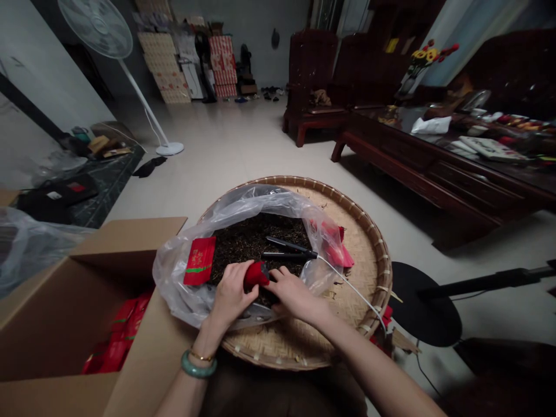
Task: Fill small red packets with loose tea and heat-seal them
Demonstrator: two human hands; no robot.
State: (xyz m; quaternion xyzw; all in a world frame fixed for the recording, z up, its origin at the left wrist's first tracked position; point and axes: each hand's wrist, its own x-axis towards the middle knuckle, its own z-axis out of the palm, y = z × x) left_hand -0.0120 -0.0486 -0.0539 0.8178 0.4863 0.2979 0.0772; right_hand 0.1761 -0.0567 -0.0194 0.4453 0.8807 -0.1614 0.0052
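Both hands meet on one small red pouch (256,274). The left hand (230,292) wraps it from the left in a clenched grip, and the right hand (293,294) pinches its right end with curled fingertips. The pouch sits between the two grips, just above dark loose tea (243,240). The tea fills an open clear bag (243,202) that spreads around the grip. Just beyond the grip a black two-armed tool (289,248) lies on the tea, and its white cord (351,286) trails off right of the grip. Left of the grip a flat red packet (200,260) leans on the bag's wall. The bag rests in a round woven tray (373,243). Farther left an open cardboard box (56,301) holds more red packs (121,336).
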